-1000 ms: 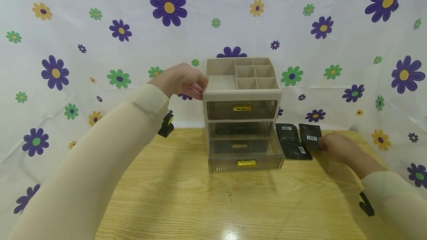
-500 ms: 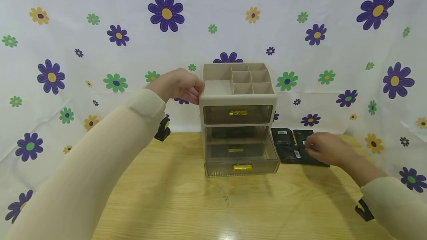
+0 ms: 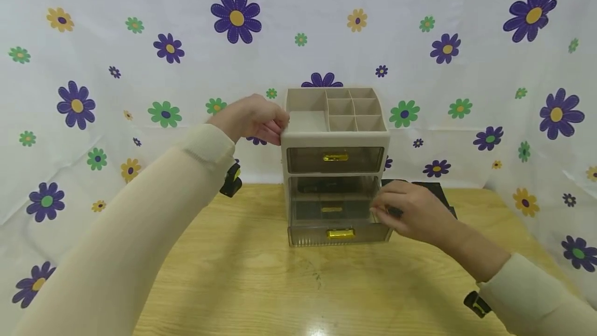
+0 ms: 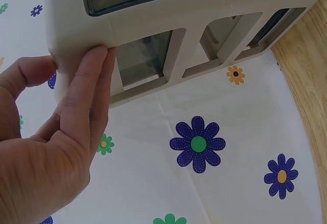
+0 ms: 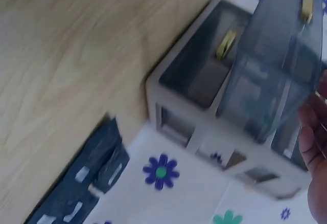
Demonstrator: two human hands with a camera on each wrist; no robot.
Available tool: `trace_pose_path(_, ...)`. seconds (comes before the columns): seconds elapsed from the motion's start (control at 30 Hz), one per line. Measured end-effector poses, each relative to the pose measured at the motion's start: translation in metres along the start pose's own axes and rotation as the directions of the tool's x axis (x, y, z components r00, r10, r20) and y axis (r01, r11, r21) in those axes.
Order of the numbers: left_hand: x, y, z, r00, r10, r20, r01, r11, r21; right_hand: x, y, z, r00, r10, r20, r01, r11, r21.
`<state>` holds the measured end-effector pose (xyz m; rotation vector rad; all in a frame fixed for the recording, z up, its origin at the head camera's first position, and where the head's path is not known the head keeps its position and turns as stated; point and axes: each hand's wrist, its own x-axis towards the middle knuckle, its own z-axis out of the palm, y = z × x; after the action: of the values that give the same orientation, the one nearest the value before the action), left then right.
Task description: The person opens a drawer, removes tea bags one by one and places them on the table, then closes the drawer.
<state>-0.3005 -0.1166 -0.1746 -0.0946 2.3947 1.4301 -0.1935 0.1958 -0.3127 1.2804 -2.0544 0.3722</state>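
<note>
A cream desktop drawer organizer (image 3: 336, 139) stands on the table. My left hand (image 3: 261, 116) grips its upper left corner, thumb and fingers on either side in the left wrist view. The organizer's smoky clear middle drawer (image 3: 308, 235), with a gold handle (image 3: 341, 233), is pulled out. A dark shape shows at the back inside it. My right hand (image 3: 415, 211) is at that drawer's right edge, fingers loosely bent, with nothing visible in them. Whether they touch the drawer I cannot tell. Several flat black packets (image 5: 97, 152) with white labels lie beside the organizer, partly behind the right hand in the head view.
The closed top drawer (image 3: 305, 159) also has a gold handle. Open compartments (image 3: 356, 110) top the organizer. A flowered white cloth (image 3: 186, 77) hangs behind the wooden table (image 3: 252, 279).
My right hand has moved left from the black packets to the open drawer, leaving another packet lying at the right of the group. My left hand stays on the organizer's corner.
</note>
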Motion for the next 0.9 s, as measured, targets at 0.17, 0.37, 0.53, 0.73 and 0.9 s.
trace_pose_path(0.17,-0.001,0.001,0.000,1.000,0.012,0.011,-0.012,1.000,0.015,0.007,-0.016,0.009,0.995,-0.096,0.005,0.095,0.988,0.122)
trace_pose_path(0.37,-0.002,0.002,0.000,1.000,-0.006,0.009,0.006,1.000,0.006,0.007,-0.022,0.015,0.996,-0.083,0.019,0.080,0.989,0.126)
trace_pose_path(0.53,-0.002,0.003,0.000,1.000,-0.011,0.005,0.011,1.000,0.018,0.010,-0.025,0.017,0.992,-0.125,-0.025,0.127,0.989,0.072)
trace_pose_path(0.73,-0.002,0.004,-0.001,1.000,-0.002,-0.012,0.002,0.999,0.032,0.019,-0.021,0.022,0.995,-0.101,-0.007,0.101,0.995,-0.018)
trace_pose_path(0.9,0.000,0.002,0.001,1.000,-0.009,0.001,0.009,1.000,0.022,0.022,-0.009,0.028,0.999,-0.042,0.030,0.043,0.998,-0.051)
